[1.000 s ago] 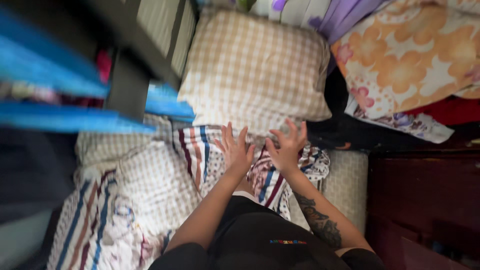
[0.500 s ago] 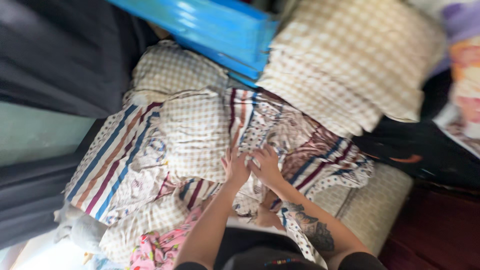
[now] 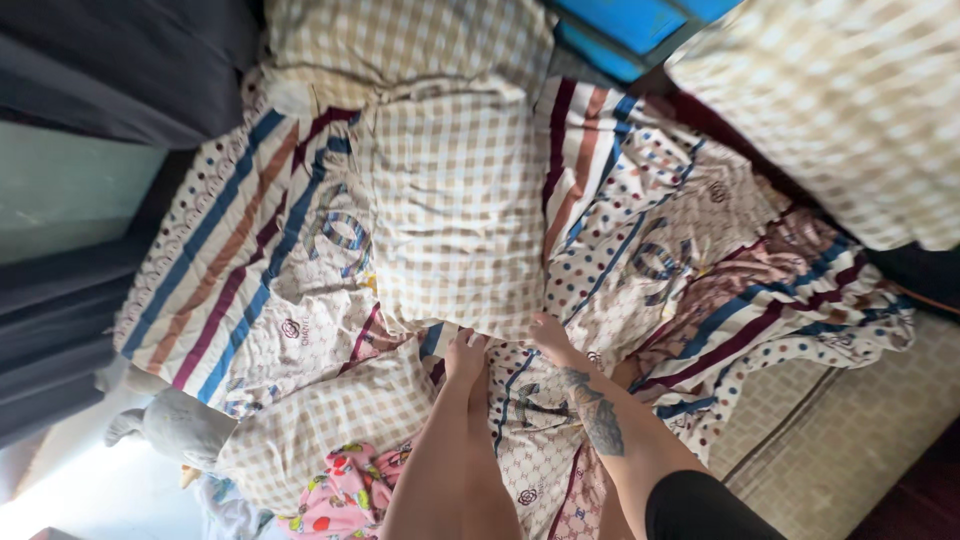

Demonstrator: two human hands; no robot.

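In the head view, the left hand [image 3: 466,352] and right hand [image 3: 551,336] both reach the near edge of a checked pillow [image 3: 455,205], fingertips tucked under it; whether they grip cannot be told. The pillow lies mid-bed on a striped, dotted sheet [image 3: 660,260]. A larger pillow [image 3: 850,110] fills the bed's far right corner.
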